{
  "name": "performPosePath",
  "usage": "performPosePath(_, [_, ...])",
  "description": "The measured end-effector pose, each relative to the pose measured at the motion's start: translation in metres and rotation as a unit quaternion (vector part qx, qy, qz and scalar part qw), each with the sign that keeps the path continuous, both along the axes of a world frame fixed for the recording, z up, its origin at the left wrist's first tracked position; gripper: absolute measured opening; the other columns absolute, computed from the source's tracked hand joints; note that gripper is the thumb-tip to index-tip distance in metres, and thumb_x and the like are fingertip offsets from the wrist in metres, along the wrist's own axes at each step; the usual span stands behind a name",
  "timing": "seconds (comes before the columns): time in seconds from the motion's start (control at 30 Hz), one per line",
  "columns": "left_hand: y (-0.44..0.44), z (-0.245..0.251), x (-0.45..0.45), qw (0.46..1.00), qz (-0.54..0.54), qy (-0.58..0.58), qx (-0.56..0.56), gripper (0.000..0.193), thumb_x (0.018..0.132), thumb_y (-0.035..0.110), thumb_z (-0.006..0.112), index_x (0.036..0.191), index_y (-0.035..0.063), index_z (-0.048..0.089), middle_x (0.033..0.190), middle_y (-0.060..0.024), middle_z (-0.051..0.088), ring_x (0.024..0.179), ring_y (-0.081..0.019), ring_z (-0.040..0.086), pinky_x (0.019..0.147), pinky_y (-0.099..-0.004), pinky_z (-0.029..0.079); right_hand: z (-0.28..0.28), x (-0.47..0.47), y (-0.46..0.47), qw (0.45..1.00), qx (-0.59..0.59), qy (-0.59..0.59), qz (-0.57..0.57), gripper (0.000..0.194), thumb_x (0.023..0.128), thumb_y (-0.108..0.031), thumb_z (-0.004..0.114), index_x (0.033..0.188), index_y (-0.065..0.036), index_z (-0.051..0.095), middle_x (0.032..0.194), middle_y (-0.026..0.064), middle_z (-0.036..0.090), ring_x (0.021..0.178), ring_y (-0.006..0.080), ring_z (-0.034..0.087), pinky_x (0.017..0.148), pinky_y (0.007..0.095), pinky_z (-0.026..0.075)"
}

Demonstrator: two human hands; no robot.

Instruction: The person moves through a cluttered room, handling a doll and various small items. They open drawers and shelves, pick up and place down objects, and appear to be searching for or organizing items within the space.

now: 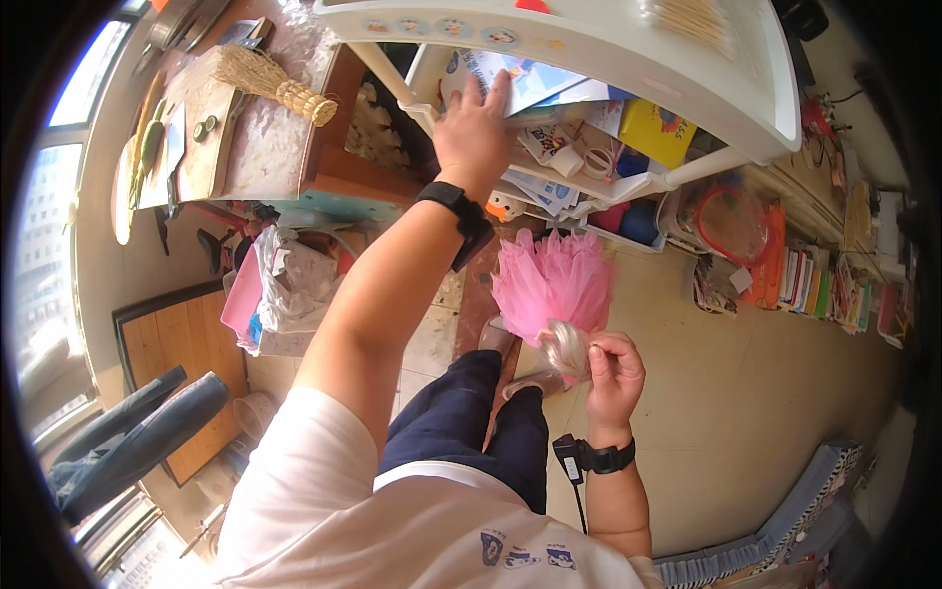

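Observation:
My left hand reaches onto the middle tier of a white plastic shelf rack. Its fingers are spread over printed booklets, palm down. By its fingertips on that tier are a white tube, a roll of tape and a yellow booklet. Low in front of me, my right hand pinches the pale hair of a doll. The doll's pink tulle dress spreads out above the floor; its face is hidden.
Left of the rack, a table bears a straw brush, a knife and cut cucumber. A pink bin with cloths stands below. Books line the right side. Jeans hang at lower left.

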State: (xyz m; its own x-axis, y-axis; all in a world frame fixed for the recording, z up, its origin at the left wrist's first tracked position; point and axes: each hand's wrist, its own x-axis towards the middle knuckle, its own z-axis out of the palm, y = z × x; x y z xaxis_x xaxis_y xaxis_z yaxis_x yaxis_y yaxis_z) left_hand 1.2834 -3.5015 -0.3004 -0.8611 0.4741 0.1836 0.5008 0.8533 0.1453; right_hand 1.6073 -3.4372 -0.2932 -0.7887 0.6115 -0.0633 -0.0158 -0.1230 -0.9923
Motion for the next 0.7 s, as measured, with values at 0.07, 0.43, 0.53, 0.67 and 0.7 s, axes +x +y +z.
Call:
performPosePath(0.07, [0.003, 0.002, -0.002, 0.998, -0.024, 0.049, 0.021, 0.066, 0.079, 0.020, 0.071, 0.139, 0.0229, 0.043, 0.118, -0.0027, 0.057, 0.103, -0.0254, 0.061, 0.077, -0.0386, 0.054, -0.002, -0.005, 0.000, 1.000, 0.001, 0.008, 0.004, 0.005, 0.089, -0.001, 0.063, 0.094, -0.001, 0.061, 0.094, 0.0049, 0.061, 0.088, 0.0140, 0.056, 0.086, 0.0286, 0.045])
performPosePath(0.43, [0.056, 0.029, 0.060, 0.955, -0.048, -0.065, 0.285, 0.056, 0.081, 0.023, 0.066, 0.134, 0.0134, 0.049, 0.130, -0.0113, 0.058, 0.095, -0.0308, 0.066, 0.076, -0.0399, 0.055, 0.008, -0.049, 0.008, 0.998, -0.032, -0.002, -0.054, 0.007, 0.095, -0.006, 0.057, 0.099, -0.001, 0.061, 0.094, 0.0020, 0.060, 0.085, 0.0101, 0.053, 0.081, 0.0247, 0.043])
performPosePath(0.53, [0.047, 0.018, 0.057, 0.944, -0.065, -0.105, 0.307, 0.066, 0.079, 0.022, 0.069, 0.139, 0.0119, 0.044, 0.140, -0.0157, 0.049, 0.108, -0.0338, 0.061, 0.085, -0.0399, 0.053, 0.009, -0.059, 0.013, 0.997, -0.030, 0.007, -0.071, 0.007, 0.095, -0.006, 0.058, 0.100, -0.002, 0.061, 0.094, 0.0001, 0.060, 0.085, 0.0077, 0.053, 0.078, 0.0222, 0.042])
performPosePath(0.67, [0.021, 0.004, 0.051, 0.942, -0.102, -0.121, 0.296, 0.072, 0.076, 0.026, 0.073, 0.140, 0.0120, 0.044, 0.140, -0.0209, 0.047, 0.117, -0.0389, 0.055, 0.095, -0.0433, 0.048, 0.003, -0.060, 0.011, 0.996, -0.058, 0.013, -0.065, 0.006, 0.094, -0.004, 0.059, 0.100, -0.002, 0.062, 0.094, -0.0001, 0.060, 0.084, 0.0073, 0.053, 0.077, 0.0213, 0.042])
performPosePath(0.7, [0.015, 0.002, 0.050, 0.949, -0.107, -0.074, 0.288, 0.072, 0.076, 0.027, 0.074, 0.140, 0.0129, 0.044, 0.141, -0.0215, 0.045, 0.120, -0.0395, 0.052, 0.098, -0.0446, 0.045, 0.000, -0.060, 0.009, 0.996, -0.058, 0.004, -0.062, 0.006, 0.094, -0.004, 0.059, 0.099, -0.002, 0.062, 0.094, 0.0001, 0.060, 0.084, 0.0075, 0.054, 0.076, 0.0213, 0.042])
